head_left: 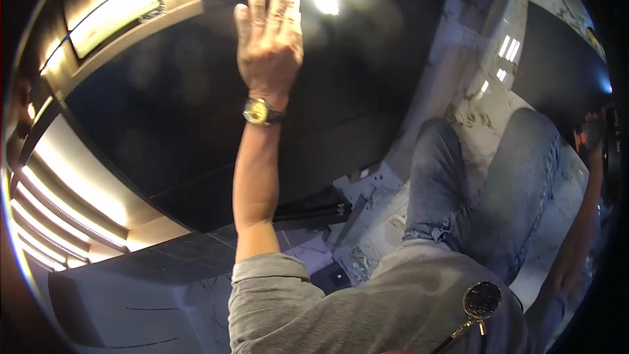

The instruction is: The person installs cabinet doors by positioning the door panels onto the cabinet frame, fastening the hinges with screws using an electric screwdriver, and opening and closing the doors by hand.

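My left hand [270,42] is raised with its fingers stretched out, flat over a large dark panel [341,78]. It appears to rest on the panel's surface, though the contact under the palm is hidden. A watch with a yellow dial [256,111] is strapped round that wrist. Far to the right, near the picture's rim, my right hand [594,132] is closed round a black and orange object [580,139]. Its kind is hard to make out, as shadow and the rim's distortion hide most of it.
Lit shelves [72,203] curve along the left. A glossy marble-patterned floor [481,92] lies under my bent legs, and another dark panel [557,59] is at the right. Grey brackets and small parts [367,187] lie below the big panel's lower edge.
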Action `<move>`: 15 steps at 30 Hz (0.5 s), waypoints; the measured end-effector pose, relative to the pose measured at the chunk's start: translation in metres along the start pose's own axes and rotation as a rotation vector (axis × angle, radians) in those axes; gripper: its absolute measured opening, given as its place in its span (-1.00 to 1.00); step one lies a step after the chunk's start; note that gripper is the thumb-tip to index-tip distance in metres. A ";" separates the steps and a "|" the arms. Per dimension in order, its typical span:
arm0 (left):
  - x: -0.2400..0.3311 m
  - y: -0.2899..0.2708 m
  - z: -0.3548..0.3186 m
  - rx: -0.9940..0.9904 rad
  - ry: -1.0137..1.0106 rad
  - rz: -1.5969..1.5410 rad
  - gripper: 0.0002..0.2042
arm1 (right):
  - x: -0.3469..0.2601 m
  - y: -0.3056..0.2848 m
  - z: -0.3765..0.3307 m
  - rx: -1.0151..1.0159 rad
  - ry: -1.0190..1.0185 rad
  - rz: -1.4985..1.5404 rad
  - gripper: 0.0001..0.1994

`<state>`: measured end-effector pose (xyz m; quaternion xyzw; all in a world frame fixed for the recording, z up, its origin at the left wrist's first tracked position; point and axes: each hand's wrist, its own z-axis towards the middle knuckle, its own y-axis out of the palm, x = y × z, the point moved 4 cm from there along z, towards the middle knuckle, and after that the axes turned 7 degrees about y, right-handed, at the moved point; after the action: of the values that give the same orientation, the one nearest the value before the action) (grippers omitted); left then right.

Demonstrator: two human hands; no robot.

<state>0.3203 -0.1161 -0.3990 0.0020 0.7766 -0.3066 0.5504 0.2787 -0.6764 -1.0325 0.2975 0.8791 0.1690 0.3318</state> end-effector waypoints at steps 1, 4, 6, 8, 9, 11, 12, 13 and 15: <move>0.003 0.001 0.004 -0.043 0.035 0.060 -0.68 | -0.010 0.000 -0.010 0.092 -0.008 -0.018 -0.64; 0.010 0.002 0.007 -0.074 0.072 0.107 -0.66 | -0.015 0.058 -0.035 0.081 0.025 -0.066 -0.60; 0.010 0.009 0.005 -0.070 0.074 0.075 -0.64 | -0.024 0.093 -0.056 0.079 0.028 -0.016 -0.64; 0.017 0.008 0.015 0.105 0.073 0.024 -0.66 | -0.034 0.105 -0.066 0.099 0.030 0.008 -0.69; 0.025 0.008 0.022 0.125 0.078 0.006 -0.66 | -0.037 0.101 -0.070 0.123 0.019 0.006 -0.69; 0.030 0.013 0.045 0.020 0.024 0.115 -0.69 | -0.044 0.100 -0.072 0.031 -0.048 -0.023 -0.68; 0.028 0.017 0.059 -0.031 -0.007 0.179 -0.71 | -0.048 0.099 -0.074 0.040 -0.064 -0.014 -0.68; 0.022 0.022 0.073 -0.025 -0.004 0.186 -0.71 | -0.049 0.102 -0.076 0.037 -0.075 -0.018 -0.70; 0.002 0.028 0.101 -0.060 0.168 0.092 -0.62 | -0.048 0.110 -0.087 0.031 -0.084 -0.023 -0.73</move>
<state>0.4151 -0.1417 -0.4347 0.0469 0.8280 -0.2564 0.4964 0.2933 -0.6317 -0.8921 0.2993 0.8704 0.1389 0.3654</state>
